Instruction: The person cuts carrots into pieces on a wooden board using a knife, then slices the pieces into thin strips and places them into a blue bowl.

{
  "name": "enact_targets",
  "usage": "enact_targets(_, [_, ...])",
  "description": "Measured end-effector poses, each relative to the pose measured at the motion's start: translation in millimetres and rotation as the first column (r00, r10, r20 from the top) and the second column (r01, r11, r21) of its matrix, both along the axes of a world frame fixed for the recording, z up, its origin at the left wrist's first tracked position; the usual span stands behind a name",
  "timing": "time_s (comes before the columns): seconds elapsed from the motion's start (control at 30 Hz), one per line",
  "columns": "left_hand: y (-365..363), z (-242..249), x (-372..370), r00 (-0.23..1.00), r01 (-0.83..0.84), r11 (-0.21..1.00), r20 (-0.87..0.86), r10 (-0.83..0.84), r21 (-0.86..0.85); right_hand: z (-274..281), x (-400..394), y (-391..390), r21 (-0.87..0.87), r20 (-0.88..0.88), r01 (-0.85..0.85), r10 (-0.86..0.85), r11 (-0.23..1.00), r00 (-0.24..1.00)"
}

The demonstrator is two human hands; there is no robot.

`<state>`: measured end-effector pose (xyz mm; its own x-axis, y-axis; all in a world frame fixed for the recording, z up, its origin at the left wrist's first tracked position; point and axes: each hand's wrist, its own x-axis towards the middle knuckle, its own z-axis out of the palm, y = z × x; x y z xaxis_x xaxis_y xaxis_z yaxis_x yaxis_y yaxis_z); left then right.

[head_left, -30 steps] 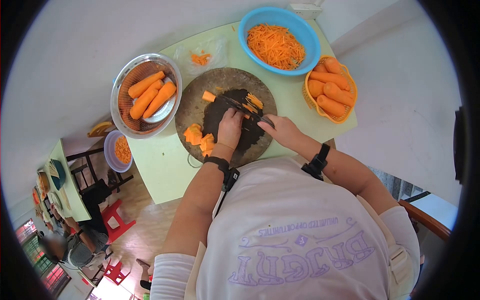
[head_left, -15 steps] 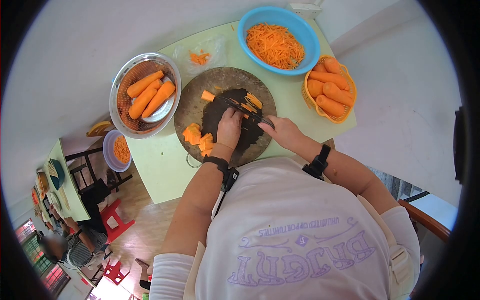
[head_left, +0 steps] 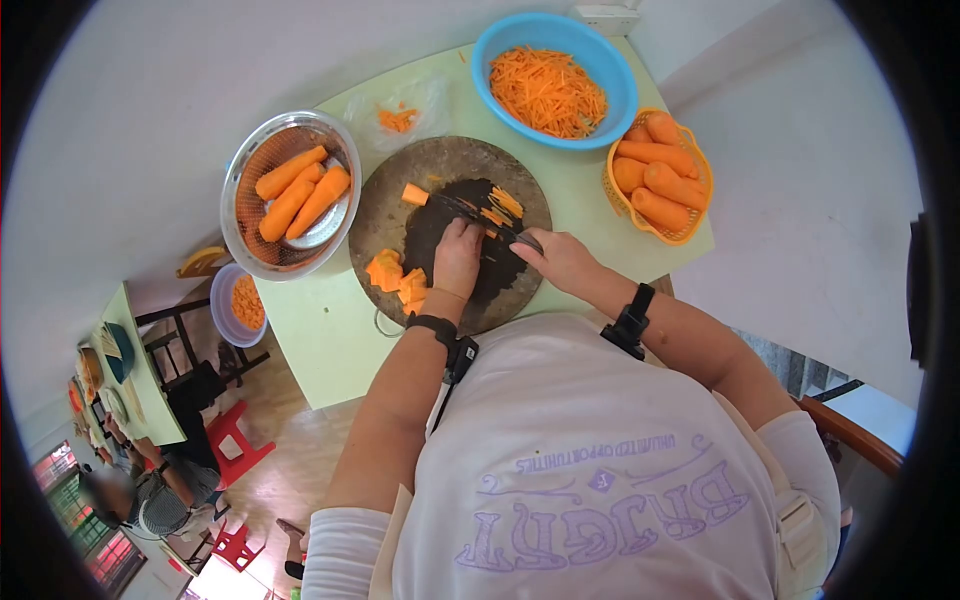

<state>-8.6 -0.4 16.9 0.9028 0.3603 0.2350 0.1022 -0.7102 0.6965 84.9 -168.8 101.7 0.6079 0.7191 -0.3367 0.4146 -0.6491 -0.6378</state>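
My right hand is closed round the handle of a dark kitchen knife, whose blade slants up-left across the round wooden chopping board. Close below the blade, my left hand has its fingers curled down onto a piece of carrot, mostly hidden, with a bit of orange showing beside the fingertips. Past the blade lie thin carrot strips. A short carrot chunk sits by the knife's tip. Several carrot slices and chunks are heaped at the board's left edge.
Behind the board stands a blue basin of shredded carrot, with a yellow basket of whole carrots to its right. A metal colander holds peeled carrots at left. A plastic bag holds scraps. Another person is at a far table.
The knife blade has shifted and tilted slightly with my right hand. My left hand stays in nearly the same place. The whole view has moved very little.
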Motion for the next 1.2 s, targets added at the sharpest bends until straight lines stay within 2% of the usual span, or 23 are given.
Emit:
enact_targets(0.1, [0,0,0,1.000,-0.009,1.000,0.001,0.009,0.012,10,-1,-2,0.035,-0.036,0.018,-0.016,0.999,0.999])
enact_targets(0.2, [-1,-1,1,0.999,-0.021,0.999,0.033,0.020,0.025,18,-1,-3,-0.019,-0.059,-0.002,0.001,1.000,0.998])
enact_targets(0.47, [-1,-1,0,0.999,-0.030,0.999,0.042,0.028,0.038,20,-3,-2,-0.058,0.003,-0.014,0.014,0.998,1.000])
enact_targets(0.53, [-2,2,-2,0.999,-0.013,1.000,-0.036,0.013,0.003,20,-3,-2,-0.058,0.006,-0.021,0.022,0.998,1.000])
enact_targets(0.77, [-2,4,-1,0.998,-0.014,1.000,-0.069,0.014,0.000,15,-2,-3,-0.054,0.007,-0.023,0.024,0.998,1.000])
enact_targets(1.07, [-1,1,0,0.999,-0.010,1.000,-0.048,0.009,-0.011,7,3,4,-0.105,-0.040,-0.037,0.032,0.994,0.999])
enact_targets(1.17, [-1,1,0,0.999,-0.005,1.000,-0.035,0.004,-0.028,1,2,2,-0.065,-0.009,-0.019,0.019,0.998,1.000])
enact_targets(1.2, [0,1,0,1.000,-0.015,1.000,0.018,0.015,-0.009,0,2,1,-0.066,-0.007,-0.018,0.018,0.998,1.000])
